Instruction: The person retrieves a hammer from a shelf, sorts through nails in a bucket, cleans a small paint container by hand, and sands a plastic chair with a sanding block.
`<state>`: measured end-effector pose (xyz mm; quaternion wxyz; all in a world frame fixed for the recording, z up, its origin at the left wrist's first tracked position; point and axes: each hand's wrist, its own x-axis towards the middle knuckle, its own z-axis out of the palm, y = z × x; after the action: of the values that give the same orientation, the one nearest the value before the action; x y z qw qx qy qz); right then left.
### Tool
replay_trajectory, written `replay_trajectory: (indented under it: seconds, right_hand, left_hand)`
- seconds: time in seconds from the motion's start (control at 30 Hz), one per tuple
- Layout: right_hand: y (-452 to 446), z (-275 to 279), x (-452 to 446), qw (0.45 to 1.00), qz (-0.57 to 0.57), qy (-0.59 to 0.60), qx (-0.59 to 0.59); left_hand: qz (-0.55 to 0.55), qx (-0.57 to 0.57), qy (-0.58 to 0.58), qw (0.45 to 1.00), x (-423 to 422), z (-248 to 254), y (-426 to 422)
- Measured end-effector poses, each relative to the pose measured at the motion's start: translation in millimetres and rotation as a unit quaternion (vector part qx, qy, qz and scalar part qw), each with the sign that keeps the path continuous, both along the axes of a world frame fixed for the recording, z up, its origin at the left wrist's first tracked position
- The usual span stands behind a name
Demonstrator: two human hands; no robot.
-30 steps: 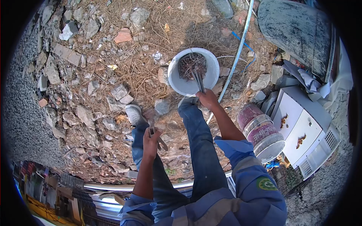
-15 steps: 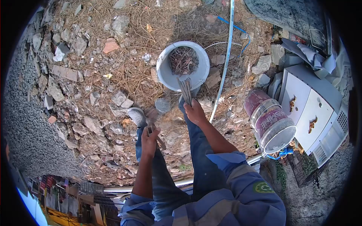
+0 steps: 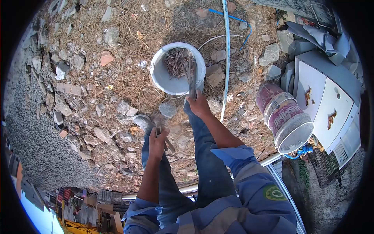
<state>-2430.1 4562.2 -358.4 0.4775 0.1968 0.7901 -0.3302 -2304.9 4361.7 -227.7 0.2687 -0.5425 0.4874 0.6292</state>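
One bundle of thin rods (image 3: 190, 80) extending over the white bucket's (image 3: 161, 78) near rim, right hand (image 3: 199, 106) closed around its lower end, left hand (image 3: 157, 145) below-left of the bucket, closed around a hand tool (image 3: 170, 146), loose brownish pieces (image 3: 173, 64) inside the bucket.

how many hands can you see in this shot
2. The left hand is in front of the left leg, gripping a tool; the right hand is beside the white bucket, gripping thin rods. No others show clearly.

We've got scraps (image 3: 174, 65) inside a bucket (image 3: 177, 85) at upper centre, our right hand (image 3: 199, 105) just below it, hose (image 3: 227, 58) right of that, stacked tubs (image 3: 283, 111) further right.
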Motion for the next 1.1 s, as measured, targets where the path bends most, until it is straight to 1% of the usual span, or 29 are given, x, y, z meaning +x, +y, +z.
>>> replay_trajectory:
  seconds: [0.07,0.17,0.27,0.37,0.43,0.47,0.5,0.53,0.57,0.6,0.67,0.7,0.8,0.9,1.0,1.03,1.1]
  right_hand:
    - [11,-1,7,0.998,0.059,0.015,0.006]
    - [21,-12,21,0.999,0.025,0.016,-0.025]
    - [24,-22,20,0.995,-0.015,-0.041,-0.086]
    - [24,-45,29,0.992,-0.038,0.000,-0.124]
    - [18,-29,20,0.993,-0.061,0.019,-0.100]
    - [18,-39,28,0.988,-0.089,0.000,-0.123]
    - [23,-31,22,0.986,-0.082,0.011,-0.142]
    - [28,-23,17,0.983,-0.107,-0.019,-0.145]
    - [35,-18,17,0.977,-0.149,0.012,-0.155]
    - [44,-10,16,0.979,-0.159,0.014,-0.124]
    - [64,6,9,0.981,-0.182,0.016,-0.071]
    - [79,6,12,0.974,-0.211,0.020,-0.085]
    - [130,28,8,0.934,-0.340,-0.039,-0.101]
    - [169,34,29,0.881,-0.466,0.032,-0.071]
    - [212,62,43,0.782,-0.603,0.060,-0.145]
    - [225,85,42,0.747,-0.641,0.085,-0.154]
    - [252,146,29,0.671,-0.709,0.137,-0.169]
  left_hand:
    - [-0.027,-0.014,0.018,0.999,-5,-3,6]
    - [-0.055,-0.017,-0.011,0.998,-23,1,13]
    - [-0.093,-0.001,-0.029,0.995,-33,-6,19]
    - [-0.088,-0.003,-0.021,0.996,-60,0,33]
    - [-0.087,-0.001,-0.034,0.996,-76,4,42]
    - [-0.088,0.007,-0.039,0.995,-83,3,46]
    - [-0.101,0.019,-0.027,0.994,-82,-3,46]
    - [-0.115,0.031,-0.015,0.993,-82,-9,47]
    - [-0.134,0.010,-0.044,0.990,-96,-3,58]
    - [-0.172,0.004,-0.056,0.984,-103,-5,62]
    - [-0.177,0.047,-0.059,0.981,-119,-6,76]
    - [-0.202,0.042,-0.058,0.977,-128,-6,88]
    - [-0.281,0.035,-0.045,0.958,-152,2,124]
    - [-0.349,0.064,-0.018,0.935,-162,-1,150]
    - [-0.423,0.049,-0.027,0.905,-178,9,181]
    - [-0.433,0.068,-0.015,0.899,-183,10,188]
    - [-0.460,0.065,-0.015,0.885,-193,21,208]
